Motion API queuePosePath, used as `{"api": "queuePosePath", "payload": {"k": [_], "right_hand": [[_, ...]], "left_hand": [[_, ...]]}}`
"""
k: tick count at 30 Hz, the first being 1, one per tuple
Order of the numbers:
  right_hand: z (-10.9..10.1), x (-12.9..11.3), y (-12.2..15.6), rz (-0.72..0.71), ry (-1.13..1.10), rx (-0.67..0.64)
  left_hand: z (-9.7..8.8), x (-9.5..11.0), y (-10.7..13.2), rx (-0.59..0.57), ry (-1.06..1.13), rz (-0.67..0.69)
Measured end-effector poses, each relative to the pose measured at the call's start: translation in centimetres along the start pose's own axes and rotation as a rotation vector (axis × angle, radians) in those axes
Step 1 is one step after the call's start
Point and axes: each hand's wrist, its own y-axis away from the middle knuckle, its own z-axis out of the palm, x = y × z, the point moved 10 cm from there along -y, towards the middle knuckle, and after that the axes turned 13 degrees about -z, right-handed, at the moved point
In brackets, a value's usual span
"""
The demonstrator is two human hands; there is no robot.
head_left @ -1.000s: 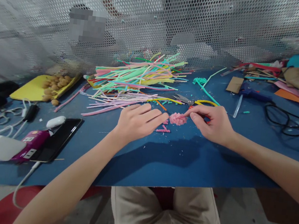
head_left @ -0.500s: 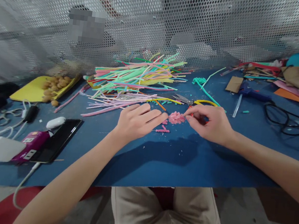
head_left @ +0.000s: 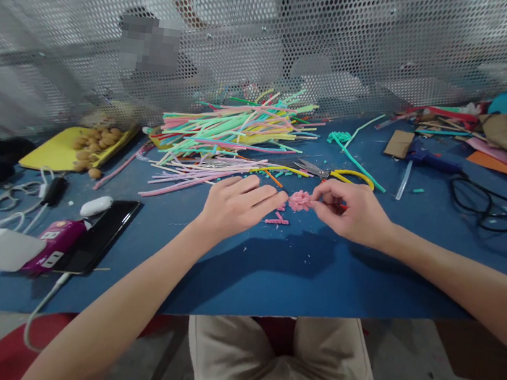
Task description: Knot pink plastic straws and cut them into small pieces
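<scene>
Between my two hands is a bumpy pink piece of bent pipe cleaner [head_left: 300, 200], raised a little over the table. My left hand [head_left: 245, 204] pinches its left end, with the thumb hidden behind the fingers. My right hand [head_left: 349, 209] grips the right end between thumb and forefinger. Short pink pipe cleaner bits [head_left: 277, 221] lie just below it. Behind my right hand are scissors [head_left: 352, 177] with yellow handles, partly covered by that hand. A similar coiled teal piece [head_left: 339, 138] with long stems sits farther back.
A big heap of coloured pipe cleaners [head_left: 233, 128] lies at the back. On the left are a yellow tray [head_left: 48, 147] with small round brown things, a phone [head_left: 104, 239], chargers and cables. A blue glue gun [head_left: 435, 159] with its black cord lies right, before a metal mesh wall [head_left: 238, 20].
The right fingers have shifted slightly on the pink piece and closed in nearer its right end. The left hand barely differs, and the view has moved a little.
</scene>
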Motion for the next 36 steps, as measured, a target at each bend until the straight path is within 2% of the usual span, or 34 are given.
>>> {"api": "queuePosePath", "payload": {"k": [4,7,10,12,16,19,23,26,28,31,36], "right_hand": [[-0.8,0.3,0.0,0.02,0.027,0.039],[-1.2,0.5,-0.1,0.003,0.058,0.075],[-0.9,0.6,-0.3,-0.027,0.04,0.071],[-0.5,0.9,-0.2,-0.029,-0.005,0.056],[0.0,0.9,0.0,-0.051,-0.036,0.039],[0.5,0.8,-0.1,-0.068,-0.059,0.001],[1.4,1.0,-0.2,-0.063,-0.08,-0.067],[1.7,1.2,-0.3,-0.066,-0.072,-0.078],[1.9,1.2,-0.3,-0.072,-0.06,-0.084],[2.1,0.9,-0.3,-0.103,-0.031,-0.105],[2.3,-0.3,-0.4,-0.224,0.026,-0.126]], "left_hand": [[0.5,-1.9,-0.3,-0.034,0.033,-0.115],[1.4,-4.9,-0.2,-0.08,0.029,-0.304],[3.4,-8.2,1.0,-0.187,0.0,-0.504],[4.9,-9.8,2.0,-0.262,0.0,-0.583],[6.9,-11.1,3.3,-0.304,0.039,-0.638],[7.2,-9.7,2.7,-0.29,0.145,-0.535],[7.6,-4.0,1.6,-0.445,0.411,-0.171],[7.2,-1.1,1.5,-0.496,0.524,-0.042],[7.3,-0.2,1.7,-0.517,0.542,-0.027],[8.0,0.1,2.1,-0.566,0.515,-0.06],[8.9,-1.8,2.0,-0.627,0.556,-0.29]]}}
